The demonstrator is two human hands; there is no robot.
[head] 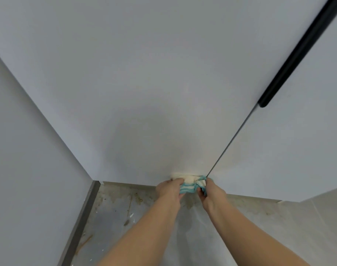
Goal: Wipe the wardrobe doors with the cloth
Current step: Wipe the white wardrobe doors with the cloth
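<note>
1. The cloth point(190, 184), soft cream with teal stripes, is bunched against the bottom edge of the smooth matte white wardrobe door point(144, 93), at 6 o'clock.
2. The left hand point(169, 191) grips its 9 o'clock end.
3. The right hand point(211, 192) grips its 3 o'clock end.
4. A rounded black bar handle point(298, 50) runs at 2 o'clock.
5. The grey floor point(125, 217) is stained.

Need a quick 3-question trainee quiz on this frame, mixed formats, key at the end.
1. True or false: the left hand and right hand both grip the striped cloth.
2. Where is the cloth? A) at the top of the door B) at the bottom edge of the left wardrobe door, beside the gap between the doors C) lying unheld on the floor
3. Fill in: the long door handle is coloured ____.
Key: 1 true; 2 B; 3 black.
</note>
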